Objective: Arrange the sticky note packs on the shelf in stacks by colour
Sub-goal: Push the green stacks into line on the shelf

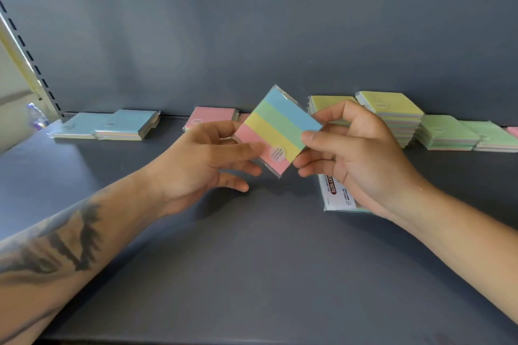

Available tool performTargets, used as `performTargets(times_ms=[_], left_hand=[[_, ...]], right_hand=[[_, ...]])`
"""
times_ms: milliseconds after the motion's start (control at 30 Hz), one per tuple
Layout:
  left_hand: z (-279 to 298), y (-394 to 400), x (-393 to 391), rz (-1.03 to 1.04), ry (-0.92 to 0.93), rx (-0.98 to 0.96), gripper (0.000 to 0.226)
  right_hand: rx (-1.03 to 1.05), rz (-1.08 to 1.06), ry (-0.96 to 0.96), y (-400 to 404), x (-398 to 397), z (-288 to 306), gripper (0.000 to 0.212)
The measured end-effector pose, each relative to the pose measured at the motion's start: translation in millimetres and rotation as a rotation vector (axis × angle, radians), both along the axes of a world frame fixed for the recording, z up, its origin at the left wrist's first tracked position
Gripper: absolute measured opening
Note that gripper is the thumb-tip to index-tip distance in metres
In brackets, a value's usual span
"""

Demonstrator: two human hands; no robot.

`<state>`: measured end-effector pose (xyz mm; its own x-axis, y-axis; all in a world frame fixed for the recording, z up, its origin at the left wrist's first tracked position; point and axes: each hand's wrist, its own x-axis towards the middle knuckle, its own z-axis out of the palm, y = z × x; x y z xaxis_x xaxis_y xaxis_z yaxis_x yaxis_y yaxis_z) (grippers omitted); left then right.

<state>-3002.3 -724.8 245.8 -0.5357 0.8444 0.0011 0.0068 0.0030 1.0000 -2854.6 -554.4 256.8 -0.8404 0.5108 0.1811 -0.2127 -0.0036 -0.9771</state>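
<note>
A wrapped sticky note pack with blue, green, yellow and pink stripes (277, 130) is held tilted in the air above the grey shelf (252, 260). My left hand (207, 159) pinches its pink left end. My right hand (353, 154) pinches its right edge between thumb and fingers. Along the back wall lie blue-topped packs (112, 126) at the left, pink-topped packs (211, 117) in the middle, a tall yellow-topped stack (392, 112) and green-topped packs (462, 134) at the right. One pack lies label side up (335, 196) under my right hand.
A slotted shelf upright (28, 56) runs up the left side, with a small bottle (36, 116) beyond it. Another pink pack (513, 130) shows at the far right edge. The grey back wall (252, 36) closes the shelf behind the packs.
</note>
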Motion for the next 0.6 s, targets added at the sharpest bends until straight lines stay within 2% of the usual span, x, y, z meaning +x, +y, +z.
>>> performTargets(times_ms=[67, 200, 300, 367, 533, 600], left_hand=[[0, 0, 0, 0.017, -0.001, -0.009, 0.037], [1, -2, 3, 0.024, -0.004, 0.017, 0.036], [2, -4, 6, 0.03, 0.033, 0.033, 0.027], [7, -4, 12, 0.014, 0.024, 0.052, 0.03], [19, 12, 47, -0.043, 0.054, 0.017, 0.046], [24, 26, 67, -0.057, 0.094, 0.013, 0.04]], right_hand=[[0.056, -0.012, -0.012, 2, -1, -2, 0.027], [0.53, -0.163, 0.023, 12, 4, -6, 0.046], [0.898, -0.059, 0.014, 11, 14, -1, 0.064], [1.088, 0.031, -0.015, 11, 21, 5, 0.064], [1.221, 0.044, 0.036, 35, 48, 22, 0.053], [1.27, 0.057, 0.011, 49, 70, 28, 0.053]])
